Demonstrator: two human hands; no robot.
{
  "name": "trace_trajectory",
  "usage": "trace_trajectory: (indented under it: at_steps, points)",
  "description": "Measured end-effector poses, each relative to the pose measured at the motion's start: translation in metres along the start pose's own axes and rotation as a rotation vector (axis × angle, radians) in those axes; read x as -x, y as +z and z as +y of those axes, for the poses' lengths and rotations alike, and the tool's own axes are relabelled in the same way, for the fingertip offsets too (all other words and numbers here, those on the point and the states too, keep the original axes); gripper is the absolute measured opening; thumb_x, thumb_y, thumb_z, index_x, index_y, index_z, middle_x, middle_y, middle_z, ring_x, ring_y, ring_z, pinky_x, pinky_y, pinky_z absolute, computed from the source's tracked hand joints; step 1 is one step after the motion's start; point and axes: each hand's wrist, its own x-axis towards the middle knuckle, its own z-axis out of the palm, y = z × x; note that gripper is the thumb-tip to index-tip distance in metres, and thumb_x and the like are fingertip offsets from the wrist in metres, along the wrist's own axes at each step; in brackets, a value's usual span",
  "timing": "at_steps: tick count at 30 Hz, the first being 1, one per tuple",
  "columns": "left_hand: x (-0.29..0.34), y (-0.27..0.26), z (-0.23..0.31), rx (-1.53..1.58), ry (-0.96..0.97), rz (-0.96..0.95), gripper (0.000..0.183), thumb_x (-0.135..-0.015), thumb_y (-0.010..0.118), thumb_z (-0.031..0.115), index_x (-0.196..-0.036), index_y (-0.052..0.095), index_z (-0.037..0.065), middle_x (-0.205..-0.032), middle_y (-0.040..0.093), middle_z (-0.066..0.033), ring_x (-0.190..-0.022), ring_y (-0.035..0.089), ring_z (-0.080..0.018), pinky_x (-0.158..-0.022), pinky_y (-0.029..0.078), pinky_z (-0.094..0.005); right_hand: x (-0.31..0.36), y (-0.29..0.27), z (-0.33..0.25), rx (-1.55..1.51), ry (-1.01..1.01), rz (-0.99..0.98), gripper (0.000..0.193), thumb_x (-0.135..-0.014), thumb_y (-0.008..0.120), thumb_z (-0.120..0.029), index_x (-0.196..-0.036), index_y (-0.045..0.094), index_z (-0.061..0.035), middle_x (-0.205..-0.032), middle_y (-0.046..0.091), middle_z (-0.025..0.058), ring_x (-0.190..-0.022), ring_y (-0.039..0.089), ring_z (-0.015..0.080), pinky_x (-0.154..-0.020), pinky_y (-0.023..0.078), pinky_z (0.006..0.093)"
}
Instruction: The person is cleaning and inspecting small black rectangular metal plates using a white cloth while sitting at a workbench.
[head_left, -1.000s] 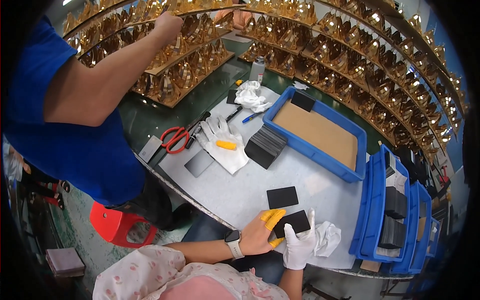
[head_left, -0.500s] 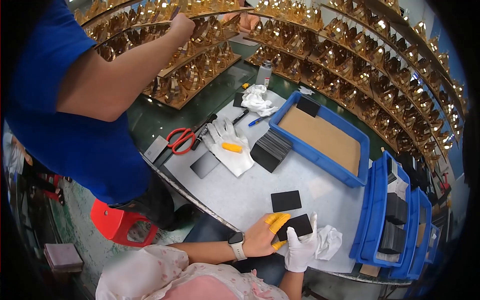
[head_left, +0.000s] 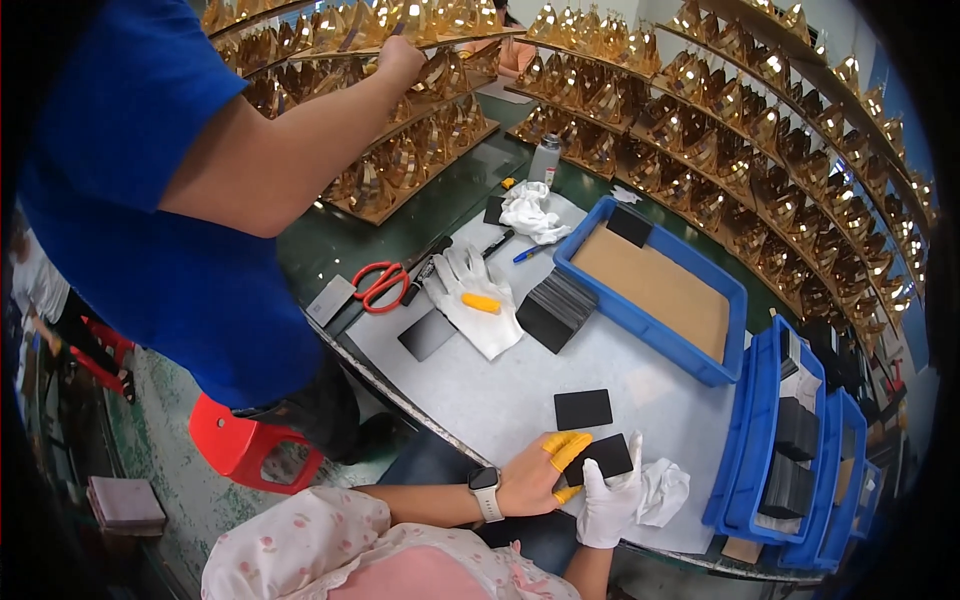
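The person's left forearm runs in from the lower left, nearly level, a watch (head_left: 484,480) on its wrist; the right forearm rises steeply from the lower edge. The left hand (head_left: 528,482), bare but for yellow finger covers (head_left: 571,451), grips the black card (head_left: 610,456) by its left side. The right hand (head_left: 611,508), in a white glove, holds the same card from the right, thumb on its lower part and forefinger upright along its right edge. The card is tilted over the near part of the desk (head_left: 480,405), between the two hands. A crumpled cloth (head_left: 664,492) lies just right of the gloved hand. Just beyond the held card, a second card (head_left: 583,409) lies flat. Farther off are a card stack (head_left: 556,311), a spare glove (head_left: 480,325) and a blue tray (head_left: 650,325).
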Motion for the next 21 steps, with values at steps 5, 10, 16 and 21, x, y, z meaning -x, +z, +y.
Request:
trace_trajectory:
  at_steps: [5, 10, 16, 21]
  points:
    - [-0.034, -0.044, -0.004, -0.086, 0.214, -0.086, 0.092, -0.078, 0.091, 0.032, -0.154, 0.047, 0.001, -0.159, 0.042, -0.0256, -0.142, 0.043, -0.0464, -0.12, 0.037, -0.0523, -0.005, 0.002, -0.005, -0.013, 0.002, 0.033, 0.094, -0.086, 0.071, 0.016, -0.166, 0.023, 0.007, -0.122, 0.068, 0.0105, -0.105, 0.068, 0.017, -0.097, 0.056, 0.0308]
    - [-0.3, -0.244, -0.085, -0.727, 0.197, 0.569, 0.068, -0.087, 0.079, 0.031, -0.144, 0.056, 0.001, -0.139, 0.06, -0.0222, -0.136, 0.05, -0.0423, -0.115, 0.042, -0.0494, -0.008, 0.004, -0.005, 0.159, -0.046, 0.114, 0.09, -0.081, 0.071, 0.011, -0.162, 0.03, 0.0124, -0.124, 0.065, 0.0128, -0.106, 0.063, 0.0181, -0.098, 0.052, 0.0304]
    - [-0.441, -0.335, -0.246, -1.446, -0.283, 0.459, 0.055, -0.098, 0.069, 0.041, -0.139, 0.067, 0.004, -0.147, 0.062, -0.0169, -0.147, 0.044, -0.0364, -0.115, 0.039, -0.0575, -0.017, 0.009, 0.0, 0.865, 0.025, 0.228, 0.082, -0.089, 0.074, -0.02, -0.16, 0.04, 0.0025, -0.145, 0.059, 0.0216, -0.13, 0.057, 0.031, -0.115, 0.042, 0.0422]
    - [-0.515, -0.341, -0.28, -1.284, -0.568, 0.331, 0.048, -0.102, 0.064, 0.04, -0.138, 0.069, 0.009, -0.146, 0.064, -0.0123, -0.138, 0.05, -0.0315, -0.109, 0.043, -0.0523, -0.04, 0.021, -0.02, 1.831, 0.261, 0.35, 0.088, -0.088, 0.082, -0.055, -0.156, 0.054, -0.0071, -0.151, 0.056, 0.0305, -0.144, 0.049, 0.0462, -0.122, 0.033, 0.0562]
